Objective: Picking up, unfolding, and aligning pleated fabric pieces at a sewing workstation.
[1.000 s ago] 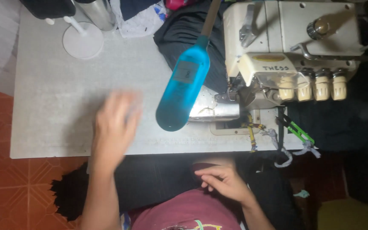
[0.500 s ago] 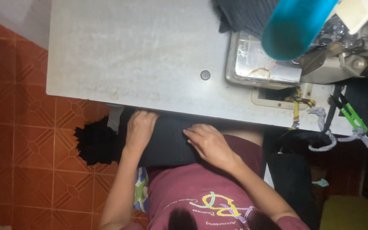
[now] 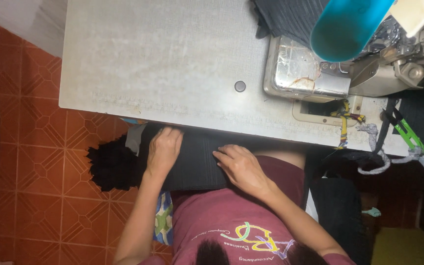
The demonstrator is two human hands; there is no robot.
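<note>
**Hands on dark cloth below the sewing table**

Nearest, on the lap, lies a black ribbed fabric piece (image 3: 195, 164). The left hand (image 3: 163, 149) rests on it with fingers curled at its upper edge; the right hand (image 3: 241, 167) lies flat, fingers spread — neither pinches it. Beyond, the pale grey table (image 3: 148, 64) carries a sewing machine (image 3: 369, 64) and blue lamp head (image 3: 347, 27) — orange patterned floor tiles (image 3: 35, 147) lie at the left.

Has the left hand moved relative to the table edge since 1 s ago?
Yes. The left hand was over the grey table top; it now lies below the table's near edge, on the black fabric in the lap.
</note>
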